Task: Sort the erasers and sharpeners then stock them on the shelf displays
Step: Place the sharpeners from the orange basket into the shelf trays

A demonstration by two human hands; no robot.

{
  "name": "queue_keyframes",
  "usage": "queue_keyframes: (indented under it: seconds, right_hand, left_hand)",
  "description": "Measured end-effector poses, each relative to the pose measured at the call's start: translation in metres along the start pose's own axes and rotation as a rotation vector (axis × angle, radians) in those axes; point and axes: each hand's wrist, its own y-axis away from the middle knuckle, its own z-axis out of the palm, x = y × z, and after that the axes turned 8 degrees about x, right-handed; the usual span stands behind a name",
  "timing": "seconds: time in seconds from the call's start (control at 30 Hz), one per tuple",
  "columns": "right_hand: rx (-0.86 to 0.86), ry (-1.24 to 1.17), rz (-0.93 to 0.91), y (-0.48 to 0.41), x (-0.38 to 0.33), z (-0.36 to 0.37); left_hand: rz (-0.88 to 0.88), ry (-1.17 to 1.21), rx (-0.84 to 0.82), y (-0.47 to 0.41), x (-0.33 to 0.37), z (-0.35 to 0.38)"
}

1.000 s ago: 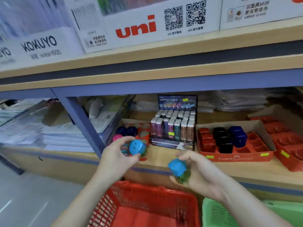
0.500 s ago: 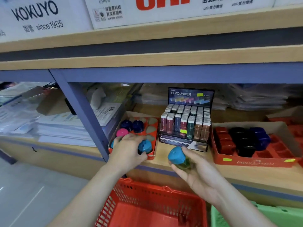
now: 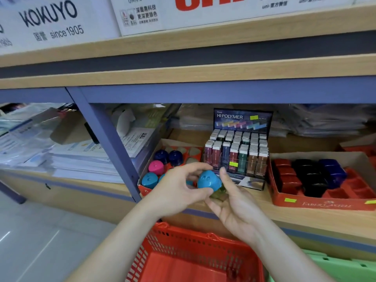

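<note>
A light blue egg-shaped sharpener [image 3: 209, 179] sits between both hands in front of the shelf. My left hand [image 3: 179, 189] pinches it from the left with thumb and forefinger. My right hand [image 3: 234, 206] holds it from below and the right, with a green sharpener [image 3: 218, 193] partly hidden in its palm. Behind the left hand is the orange sharpener tray [image 3: 195, 152], holding two dark blue sharpeners [image 3: 175, 157], a pink one [image 3: 156, 167] and a light blue one [image 3: 149, 180].
A HI-POLYMER eraser display [image 3: 236, 155] stands right of the tray. A Faber-Castell box [image 3: 325, 204] holds red, black and blue sharpeners. A blue shelf post [image 3: 109, 143] and paper stacks [image 3: 81, 159] are to the left. Below are a red basket [image 3: 193, 257] and a green basket [image 3: 335, 267].
My left hand set its blue sharpener in the tray, then came right to the sharpener in my right hand. My right hand rose toward the shelf. The view tilted down and closer.
</note>
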Motion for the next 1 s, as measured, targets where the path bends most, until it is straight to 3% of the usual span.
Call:
queue_keyframes:
  seconds: [0.1,0.2,0.33,0.43,0.6,1.0]
  right_hand:
    - [0.127,0.228,-0.055,-0.007,0.001,0.004]
    - [0.172,0.751,-0.293,-0.017,0.007,-0.001]
    - [0.033,1.389,-0.532,-0.034,0.02,-0.014]
    - [-0.033,1.65,-0.629,-0.037,0.027,-0.016]
    - [-0.047,1.819,-0.768,-0.04,0.033,-0.016]
    - [-0.08,1.794,-0.856,-0.044,0.032,-0.02]
  left_hand:
    - [-0.043,0.089,0.22,-0.011,-0.009,-0.013]
    - [-0.115,-0.047,0.366,-0.033,-0.023,-0.027]
    - [-0.15,-0.332,0.287,-0.06,-0.045,-0.021]
    - [-0.178,-0.433,0.207,-0.07,-0.053,-0.015]
    - [-0.166,-0.494,0.138,-0.077,-0.055,-0.015]
    - [-0.175,-0.441,0.092,-0.079,-0.053,-0.018]
